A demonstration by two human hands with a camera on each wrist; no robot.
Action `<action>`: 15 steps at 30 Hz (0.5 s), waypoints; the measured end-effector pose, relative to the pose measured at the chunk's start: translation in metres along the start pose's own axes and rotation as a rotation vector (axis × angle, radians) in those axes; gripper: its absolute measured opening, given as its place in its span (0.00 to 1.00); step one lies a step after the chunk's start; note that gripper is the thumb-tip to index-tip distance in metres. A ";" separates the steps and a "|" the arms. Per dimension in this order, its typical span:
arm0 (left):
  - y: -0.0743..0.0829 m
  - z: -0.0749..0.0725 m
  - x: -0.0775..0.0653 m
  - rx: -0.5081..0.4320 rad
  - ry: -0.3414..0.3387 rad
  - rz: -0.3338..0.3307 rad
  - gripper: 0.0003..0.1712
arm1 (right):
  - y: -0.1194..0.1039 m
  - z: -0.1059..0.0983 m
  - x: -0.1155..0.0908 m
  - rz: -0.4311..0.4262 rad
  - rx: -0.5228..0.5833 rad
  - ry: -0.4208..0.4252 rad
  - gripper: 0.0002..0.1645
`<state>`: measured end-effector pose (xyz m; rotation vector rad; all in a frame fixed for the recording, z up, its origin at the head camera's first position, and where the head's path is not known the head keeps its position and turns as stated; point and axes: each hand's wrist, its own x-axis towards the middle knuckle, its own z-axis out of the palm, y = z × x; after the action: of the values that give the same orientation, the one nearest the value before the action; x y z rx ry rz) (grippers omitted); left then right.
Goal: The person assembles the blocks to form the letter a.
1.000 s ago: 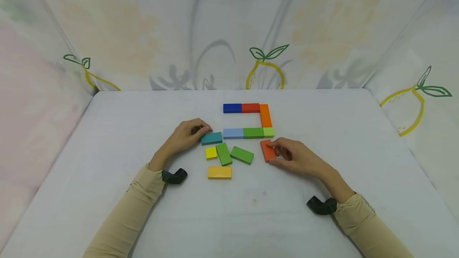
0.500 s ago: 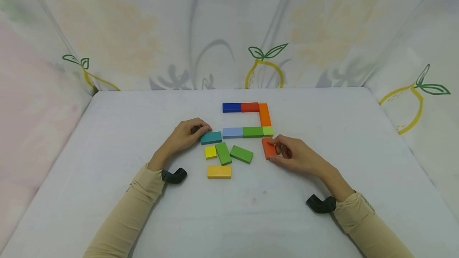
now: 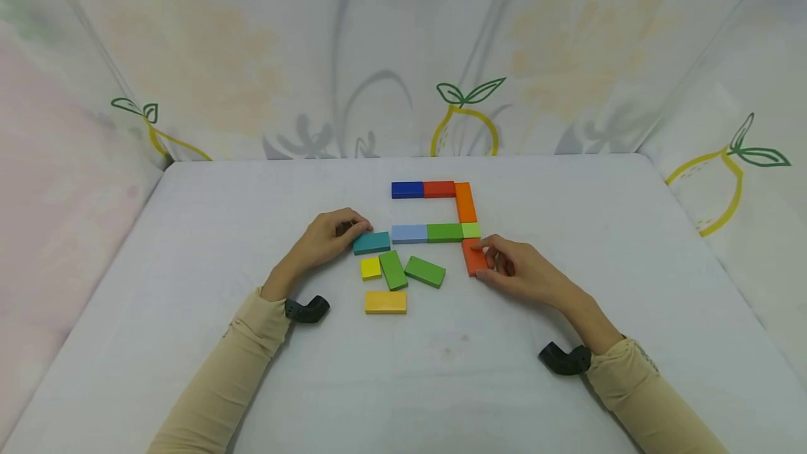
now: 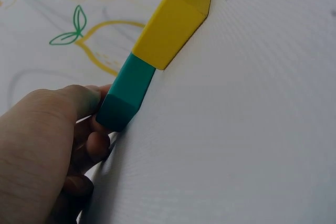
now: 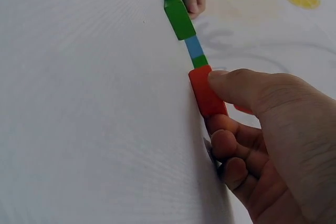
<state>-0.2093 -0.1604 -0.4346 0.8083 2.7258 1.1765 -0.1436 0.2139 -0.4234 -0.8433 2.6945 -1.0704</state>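
Note:
My right hand [image 3: 523,268] pinches a red-orange block [image 3: 474,258] between thumb and fingers. The block's far end meets the light green block [image 3: 471,230] at the corner of the row. That row also has a green block [image 3: 445,232] and a light blue block [image 3: 410,234]. My left hand [image 3: 328,237] holds a teal block [image 3: 371,243] by its left end, thumb and fingertips against it in the left wrist view. The teal block lies just left of the light blue one, slightly nearer me, with a small gap.
Behind the row, an orange block [image 3: 466,202], a red block [image 3: 439,189] and a dark blue block [image 3: 407,190] form a bent line. Nearer me lie a yellow block [image 3: 370,269], two loose green blocks [image 3: 394,270] and a yellow-orange block [image 3: 386,303].
My right hand has slid the red-orange block away from me and slightly right, up to the light green block. My left hand and the teal block have stayed put.

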 end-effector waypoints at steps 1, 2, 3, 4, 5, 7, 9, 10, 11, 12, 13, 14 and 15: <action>0.000 0.000 0.000 0.000 0.000 -0.002 0.11 | 0.000 0.000 0.000 0.001 0.002 -0.004 0.22; 0.000 0.000 0.000 0.002 0.000 0.000 0.11 | 0.000 0.000 0.000 -0.001 0.004 -0.008 0.24; 0.000 0.000 0.000 0.001 0.000 0.000 0.11 | 0.000 0.000 0.000 0.000 0.007 -0.010 0.24; 0.000 0.000 0.000 0.001 0.000 0.000 0.11 | 0.000 -0.001 -0.001 -0.002 0.008 -0.010 0.24; 0.000 0.000 0.000 0.001 0.001 0.001 0.11 | -0.001 -0.001 -0.001 -0.004 0.010 -0.009 0.23; 0.000 0.000 0.000 0.000 0.000 0.001 0.11 | -0.001 -0.002 -0.002 -0.004 0.012 -0.008 0.21; 0.000 0.000 0.000 0.000 0.000 -0.002 0.11 | -0.002 -0.002 -0.002 0.001 0.010 -0.010 0.21; 0.001 0.000 0.000 0.000 -0.001 -0.002 0.11 | -0.002 -0.003 -0.002 0.003 0.007 -0.011 0.20; 0.001 0.000 0.000 0.000 -0.001 -0.004 0.11 | -0.002 -0.003 -0.002 0.006 0.006 -0.012 0.20; 0.001 0.000 0.000 0.001 -0.003 -0.006 0.11 | -0.002 -0.003 -0.001 0.011 0.000 -0.013 0.20; 0.001 0.000 0.000 0.001 -0.003 -0.007 0.11 | -0.002 -0.002 -0.001 0.012 -0.003 -0.014 0.20; 0.001 0.000 0.000 0.001 -0.002 -0.006 0.11 | -0.001 -0.002 -0.001 0.011 -0.007 -0.014 0.20; 0.002 0.000 0.000 0.001 -0.002 -0.006 0.11 | -0.001 -0.002 -0.001 0.011 -0.010 -0.013 0.20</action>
<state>-0.2085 -0.1595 -0.4337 0.8007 2.7251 1.1728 -0.1431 0.2148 -0.4213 -0.8330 2.6926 -1.0467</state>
